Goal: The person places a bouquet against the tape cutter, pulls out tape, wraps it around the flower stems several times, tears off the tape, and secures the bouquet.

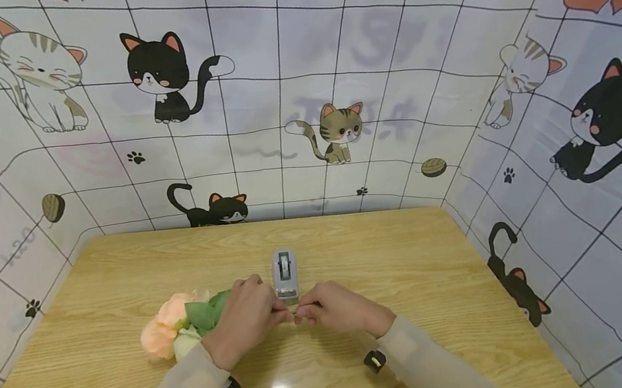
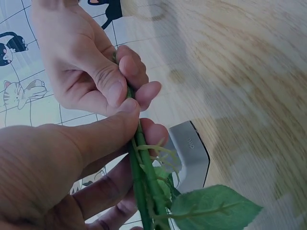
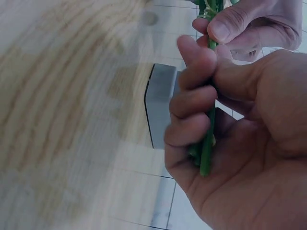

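Observation:
My left hand (image 1: 249, 316) pinches the green stems (image 2: 146, 179) of a bunch of artificial flowers (image 1: 168, 321), thumb on top. Peach and cream blooms lie to the left in the head view, and a green leaf (image 2: 216, 209) sticks out below the grip. Close beside it, my right hand (image 1: 337, 309) curls its fingers round the lower stems (image 3: 206, 158), whose cut ends poke out by the palm. Thumbs of both hands nearly meet on the stems. Just beyond them stands a grey tape dispenser (image 1: 285, 275), its roll facing up.
The wooden table (image 1: 379, 244) reaches back to a wall covering (image 1: 265, 46) with printed cats and grid lines. Another side of the covering (image 1: 606, 230) rises at the right edge. Dark wrist devices (image 1: 375, 361) sit under the cuffs.

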A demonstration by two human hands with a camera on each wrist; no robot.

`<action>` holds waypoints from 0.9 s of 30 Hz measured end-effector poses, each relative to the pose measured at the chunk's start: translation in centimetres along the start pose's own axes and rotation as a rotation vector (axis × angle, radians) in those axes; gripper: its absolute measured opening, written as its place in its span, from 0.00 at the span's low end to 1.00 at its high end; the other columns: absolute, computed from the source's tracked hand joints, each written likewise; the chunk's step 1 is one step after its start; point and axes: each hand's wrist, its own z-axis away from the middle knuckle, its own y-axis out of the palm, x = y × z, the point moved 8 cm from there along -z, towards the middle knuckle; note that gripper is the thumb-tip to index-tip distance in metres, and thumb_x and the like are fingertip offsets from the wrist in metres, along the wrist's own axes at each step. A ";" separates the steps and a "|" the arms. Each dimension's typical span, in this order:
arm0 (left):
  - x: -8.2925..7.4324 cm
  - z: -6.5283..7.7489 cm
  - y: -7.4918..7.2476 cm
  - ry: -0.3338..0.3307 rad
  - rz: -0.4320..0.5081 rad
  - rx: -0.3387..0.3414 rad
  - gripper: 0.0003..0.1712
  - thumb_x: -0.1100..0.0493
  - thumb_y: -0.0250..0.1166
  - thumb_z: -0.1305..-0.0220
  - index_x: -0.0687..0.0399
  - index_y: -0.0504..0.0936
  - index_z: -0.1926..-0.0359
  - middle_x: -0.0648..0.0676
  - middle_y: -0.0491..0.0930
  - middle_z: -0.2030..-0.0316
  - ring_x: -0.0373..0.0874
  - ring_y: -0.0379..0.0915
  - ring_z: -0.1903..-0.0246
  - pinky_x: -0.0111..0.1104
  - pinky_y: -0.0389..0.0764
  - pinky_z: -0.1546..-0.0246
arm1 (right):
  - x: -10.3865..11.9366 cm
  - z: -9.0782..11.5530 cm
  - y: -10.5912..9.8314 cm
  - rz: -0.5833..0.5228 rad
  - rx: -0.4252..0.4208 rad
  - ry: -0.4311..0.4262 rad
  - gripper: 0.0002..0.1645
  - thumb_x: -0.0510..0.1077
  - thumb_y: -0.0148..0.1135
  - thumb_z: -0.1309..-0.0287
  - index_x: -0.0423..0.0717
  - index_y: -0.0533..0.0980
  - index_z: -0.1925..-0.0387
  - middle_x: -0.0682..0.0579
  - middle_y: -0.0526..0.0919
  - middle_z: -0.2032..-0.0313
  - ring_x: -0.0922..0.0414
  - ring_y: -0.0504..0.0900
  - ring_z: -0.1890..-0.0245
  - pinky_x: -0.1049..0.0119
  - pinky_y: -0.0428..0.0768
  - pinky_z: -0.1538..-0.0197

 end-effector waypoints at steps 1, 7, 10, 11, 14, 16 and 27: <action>0.0 0.0 0.0 -0.007 0.001 0.000 0.04 0.45 0.89 0.39 0.31 1.01 0.69 0.37 0.93 0.74 0.37 0.69 0.70 0.48 0.83 0.56 | 0.0 0.0 0.0 -0.006 -0.006 -0.002 0.18 0.43 0.61 0.09 0.43 0.94 0.53 0.39 0.92 0.63 0.66 0.67 0.77 0.73 0.69 0.69; -0.2 0.0 0.0 -0.047 0.031 0.046 0.11 0.47 0.88 0.35 0.38 0.99 0.74 0.37 0.90 0.77 0.39 0.69 0.68 0.58 0.85 0.46 | -0.1 -0.1 0.0 -0.027 -0.049 -0.008 0.16 0.42 0.64 0.11 0.42 0.95 0.56 0.37 0.92 0.65 0.66 0.68 0.78 0.73 0.68 0.71; -0.1 -0.2 -0.2 -0.072 0.040 0.074 0.24 0.46 0.82 0.25 0.41 0.91 0.82 0.39 0.81 0.83 0.42 0.72 0.68 0.63 0.85 0.44 | -0.2 -0.1 0.0 -0.028 -0.067 -0.009 0.15 0.40 0.65 0.12 0.41 0.95 0.56 0.38 0.92 0.65 0.66 0.69 0.77 0.73 0.68 0.71; 0.0 -0.3 -0.3 -0.079 0.038 0.078 0.28 0.45 0.79 0.22 0.41 0.87 0.84 0.39 0.78 0.85 0.43 0.74 0.67 0.64 0.85 0.44 | -0.2 -0.1 0.0 -0.030 -0.072 -0.008 0.15 0.40 0.66 0.13 0.41 0.95 0.56 0.38 0.92 0.65 0.66 0.69 0.77 0.73 0.69 0.71; 0.3 -0.6 -0.9 -0.101 0.032 0.070 0.36 0.45 0.72 0.15 0.41 0.76 0.87 0.41 0.69 0.86 0.46 0.76 0.68 0.63 0.86 0.47 | -0.3 -0.1 -0.1 -0.024 -0.089 -0.009 0.13 0.38 0.67 0.14 0.41 0.95 0.54 0.40 0.93 0.64 0.67 0.72 0.75 0.74 0.71 0.70; 0.6 -1.0 -1.3 -0.108 0.019 0.046 0.37 0.46 0.71 0.13 0.40 0.73 0.86 0.42 0.67 0.86 0.44 0.75 0.72 0.58 0.86 0.54 | -0.3 -0.1 -0.1 -0.023 -0.099 -0.012 0.13 0.38 0.67 0.14 0.41 0.95 0.54 0.42 0.95 0.63 0.68 0.74 0.74 0.74 0.72 0.69; 2.4 -1.9 -0.7 -0.231 0.234 0.187 0.27 0.56 0.70 0.13 0.53 0.86 0.77 0.42 0.66 0.84 0.35 0.56 0.83 0.27 0.57 0.78 | -0.7 0.0 -0.3 0.002 -0.161 0.004 0.10 0.39 0.71 0.17 0.44 0.97 0.50 0.49 0.98 0.53 0.63 0.88 0.61 0.69 0.85 0.59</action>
